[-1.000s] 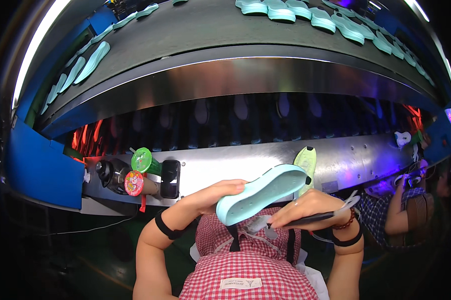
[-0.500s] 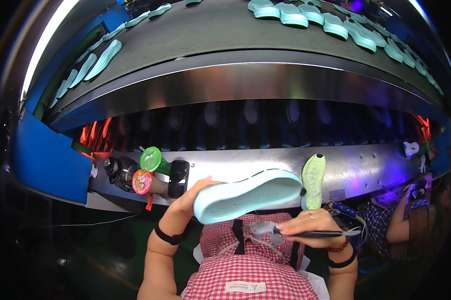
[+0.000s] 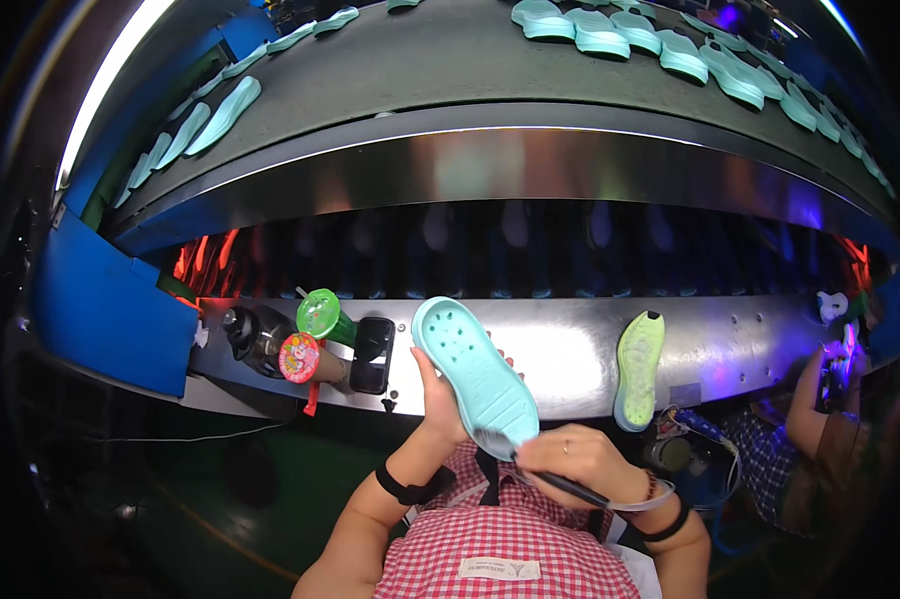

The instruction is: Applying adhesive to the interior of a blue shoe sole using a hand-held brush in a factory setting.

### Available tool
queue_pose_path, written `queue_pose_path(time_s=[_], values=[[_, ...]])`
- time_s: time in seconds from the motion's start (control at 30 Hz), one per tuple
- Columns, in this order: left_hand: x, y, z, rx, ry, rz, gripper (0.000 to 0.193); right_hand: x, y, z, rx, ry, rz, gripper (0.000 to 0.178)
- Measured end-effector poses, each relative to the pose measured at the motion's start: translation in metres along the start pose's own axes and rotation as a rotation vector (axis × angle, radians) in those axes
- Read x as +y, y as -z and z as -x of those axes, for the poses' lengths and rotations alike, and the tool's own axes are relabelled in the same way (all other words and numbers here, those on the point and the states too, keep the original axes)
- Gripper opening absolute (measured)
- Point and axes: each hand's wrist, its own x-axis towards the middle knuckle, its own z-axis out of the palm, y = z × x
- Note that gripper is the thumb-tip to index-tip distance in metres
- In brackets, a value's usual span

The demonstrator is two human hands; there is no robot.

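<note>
Pretty dim workshop here, with a wide dark belt (image 3: 400, 75) run across the top and a steel counter (image 3: 560, 374) set along the front, below it. Turquoise shoe pieces (image 3: 225, 117) are lined up toward the belt's left end, and a bigger bunch (image 3: 601, 35) is laid out along the far right. Some red glow (image 3: 207, 255) is thrown out at the left below the belt.

The main turquoise sole (image 3: 475, 364) is held up at a slant in front of the counter's near edge, its holed end pointed up and away and its ridged end down by the apron. It's gripped by the left hand (image 3: 442, 404), with the thumb laid along one edge and the fingers (image 3: 510, 363) wrapped around behind to the other. A black-handled brush (image 3: 573, 489) is clasped in the fingers of the right hand (image 3: 585, 459), and its blurry bristles are brought to the sole's lower end; they look to be touching it.

A lime-green sole (image 3: 640, 361) is left flat on the counter, to the right. Over on the left, a phone (image 3: 372, 351), a green cup (image 3: 320, 312), a red-topped cup (image 3: 299, 357) and a dark bottle (image 3: 257, 339) are parked close together. A red-and-white checked apron (image 3: 500, 534) is worn, and another person (image 3: 819, 394) can be made out at far right.
</note>
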Motion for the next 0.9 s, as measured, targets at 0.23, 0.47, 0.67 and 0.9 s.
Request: queue_pose_path(time_s=[0.23, 0.47, 0.67, 0.9], values=[[-0.009, -0.011, 0.001, -0.210, 0.007, -0.018, 0.091, 0.002, 0.013, -0.021, 0.264, -0.250, -0.200, 0.021], [0.005, -0.018, 0.000, -0.191, -0.175, 0.066, 0.091, 0.006, 0.010, -0.004, 0.259, -0.246, -0.231, 0.025], [0.020, -0.035, -0.001, -0.327, -0.214, 0.006, 0.087, 0.018, 0.014, 0.009, 0.129, -0.140, -0.645, 0.021], [0.002, -0.053, 0.024, -0.258, -0.124, 0.037, 0.068, 0.010, -0.016, -0.002, 0.388, -0.477, -0.976, 0.020]])
